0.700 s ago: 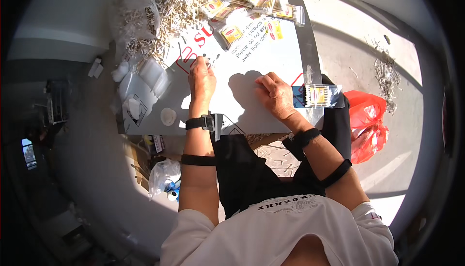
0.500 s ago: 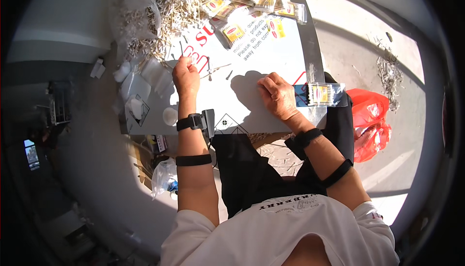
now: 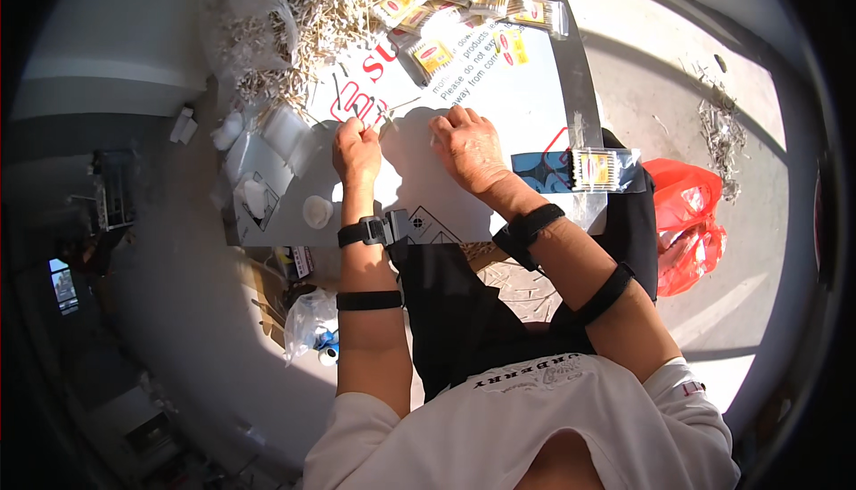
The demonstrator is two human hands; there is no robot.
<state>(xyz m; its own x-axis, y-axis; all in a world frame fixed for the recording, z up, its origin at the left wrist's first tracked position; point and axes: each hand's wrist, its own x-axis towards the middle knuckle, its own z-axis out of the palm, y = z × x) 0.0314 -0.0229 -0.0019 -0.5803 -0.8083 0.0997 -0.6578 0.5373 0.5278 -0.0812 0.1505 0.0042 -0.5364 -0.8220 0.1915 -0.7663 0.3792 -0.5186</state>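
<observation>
Seated over a white printed board (image 3: 499, 115), left hand (image 3: 358, 153) pinching a few thin sticks (image 3: 385, 113) (long axes pointing up-right), right hand (image 3: 468, 147) curled just beside, grip unclear, loose stick heap (image 3: 308, 17) beyond, nearer the left.

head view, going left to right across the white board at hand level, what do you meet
small white round cap → left hand → right hand → clear packet with a yellow label → red plastic bag on the ground past the board's edge
</observation>
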